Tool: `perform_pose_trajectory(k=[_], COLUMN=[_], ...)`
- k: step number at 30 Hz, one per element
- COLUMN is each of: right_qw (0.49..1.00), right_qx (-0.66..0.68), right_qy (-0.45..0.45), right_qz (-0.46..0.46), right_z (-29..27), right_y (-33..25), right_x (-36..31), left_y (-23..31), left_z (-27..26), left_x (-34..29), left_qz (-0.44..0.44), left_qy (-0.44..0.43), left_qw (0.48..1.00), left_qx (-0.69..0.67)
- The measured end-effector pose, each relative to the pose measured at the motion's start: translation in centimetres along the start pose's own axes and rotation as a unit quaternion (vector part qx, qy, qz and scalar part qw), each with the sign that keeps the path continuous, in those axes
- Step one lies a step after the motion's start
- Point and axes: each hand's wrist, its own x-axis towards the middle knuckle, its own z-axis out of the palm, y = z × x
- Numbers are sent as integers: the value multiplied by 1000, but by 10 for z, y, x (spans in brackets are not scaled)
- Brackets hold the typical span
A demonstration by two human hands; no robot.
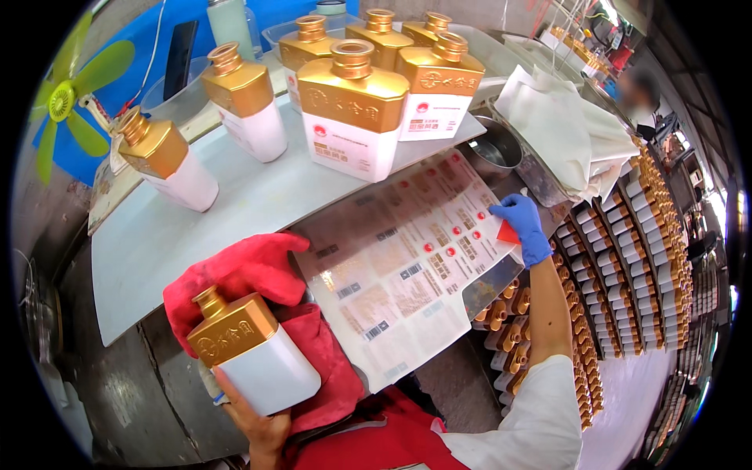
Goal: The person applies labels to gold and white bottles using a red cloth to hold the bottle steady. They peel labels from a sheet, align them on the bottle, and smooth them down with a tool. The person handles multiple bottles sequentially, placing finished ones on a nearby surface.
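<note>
While the left hand [254, 423] grasps it from below and the near side, the gold-shouldered white bottle [270, 368] lies tilted at the near left, over a red cloth [337, 368]. Its visible white face is unprinted. In this inspector's judgement the bottle is rigid, moderately heavy if filled, slick along the glossy white body and possibly breakable; the sound hold is across the narrow sides, with the cloth as cushion. The label sheet [392, 274], to its right, appears thin, flexible and prone to creasing; it is best taken by an edge.

The blue-gloved right hand [523, 223] has its fingertips at the sheet's far right corner, beside an orange-red piece [507, 233]; whether it pinches anything cannot be told.

Hidden or unclear: the left fingers behind the bottle, its underside, a small pale item by that hand, and the sheet's print under glare.
</note>
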Motion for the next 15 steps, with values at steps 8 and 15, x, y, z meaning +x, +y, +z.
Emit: perform_pose_trajectory(k=[8,15], right_qw=[987,970], right_qx=[-133,-212], right_qy=[50,62], right_qz=[-80,-99], right_z=[17,-8], right_y=[-56,-39], right_x=[6,19], left_y=[-2,-8], left_z=[-1,2], left_x=[1,1], left_qz=[2,15], left_qy=[3,-4], left_qw=[1000,1000], left_qx=[-21,-22])
